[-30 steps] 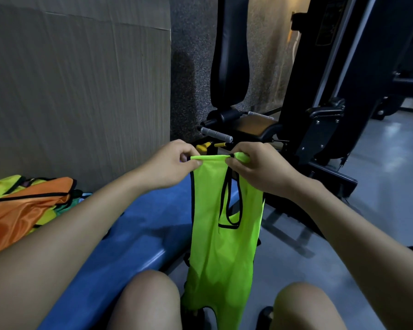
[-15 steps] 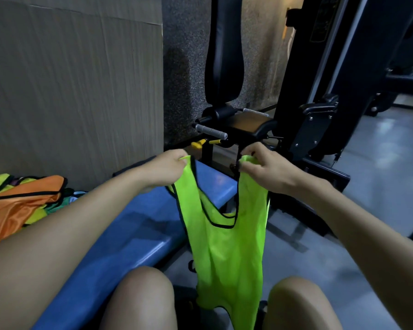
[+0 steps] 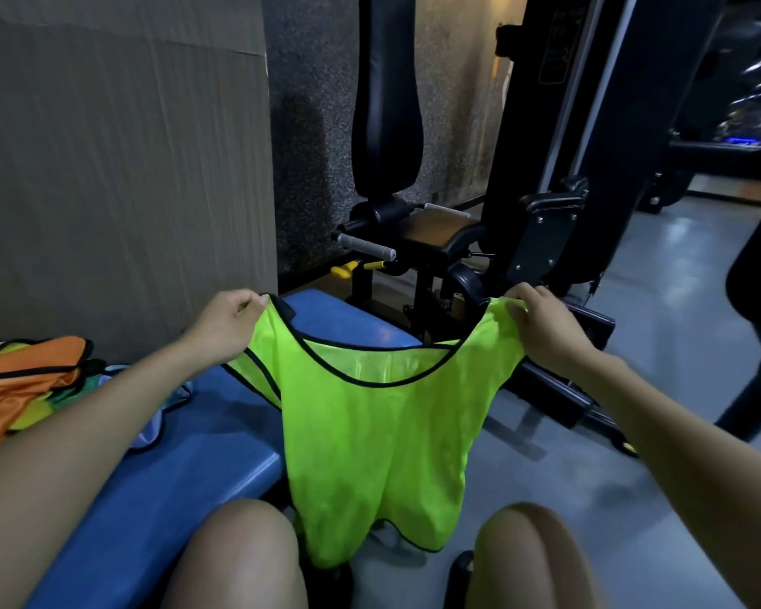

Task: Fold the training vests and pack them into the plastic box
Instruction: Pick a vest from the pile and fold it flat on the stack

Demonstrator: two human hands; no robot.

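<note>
A neon green training vest (image 3: 370, 437) with black trim hangs spread out in front of me, above my knees. My left hand (image 3: 225, 323) pinches its left shoulder strap. My right hand (image 3: 541, 325) pinches the right shoulder strap. The vest's hem dangles between my knees, just off the edge of the blue padded bench (image 3: 194, 468). A heap of other vests (image 3: 23, 384), orange on top with green and other colours under it, lies at the far left on the bench. No plastic box is in view.
A cardboard-coloured wall panel (image 3: 119, 169) stands behind the bench. A black gym machine (image 3: 414, 239) with a seat, a handle and yellow levers stands ahead. Its frame (image 3: 559, 384) runs along the grey floor to my right.
My hands have moved apart, from holding the straps bunched together to holding them wide. The vest has opened from a narrow hanging strip into a flat spread shape.
</note>
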